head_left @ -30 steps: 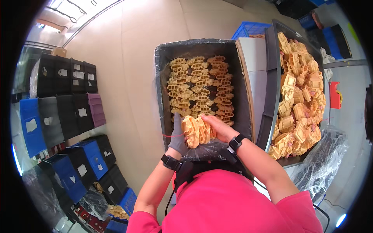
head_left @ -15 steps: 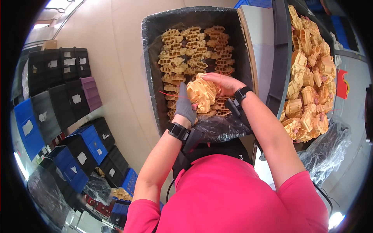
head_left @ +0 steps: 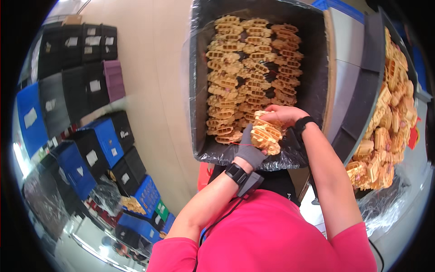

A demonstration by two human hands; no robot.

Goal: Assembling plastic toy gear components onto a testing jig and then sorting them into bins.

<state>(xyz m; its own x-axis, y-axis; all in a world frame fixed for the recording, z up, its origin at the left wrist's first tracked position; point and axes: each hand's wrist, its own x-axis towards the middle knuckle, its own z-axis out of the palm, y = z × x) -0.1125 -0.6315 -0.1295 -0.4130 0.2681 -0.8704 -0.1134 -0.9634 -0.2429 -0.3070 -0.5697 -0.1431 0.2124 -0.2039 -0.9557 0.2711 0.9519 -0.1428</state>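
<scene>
A cream-yellow moulded plastic part (head_left: 266, 133) with slotted openings is between my hands, over the near right part of a black bin (head_left: 314, 63). My left hand (head_left: 250, 152), in a grey glove, closes on its lower left side. Bare, my right hand (head_left: 286, 114) grips its top from the right, with the fingertips partly hidden behind it. A thin red strand (head_left: 239, 144) runs by the left hand. Similar parts (head_left: 224, 81) stand packed in three rows inside the bin, slots facing up. Clear plastic film covers the bin's rim.
To the right, a dark grey bin (head_left: 355, 106) holds a loose heap of the same parts (head_left: 383, 136). Cardboard (head_left: 331, 59) lines the packed bin's right side. Stacked black and blue crates (head_left: 99, 145) stand to the left, beyond a strip of pale floor (head_left: 158, 90).
My view has shifted, so the bins appear farther right. Both hands have moved toward the bin's near edge, and the held part is turned so its slots show.
</scene>
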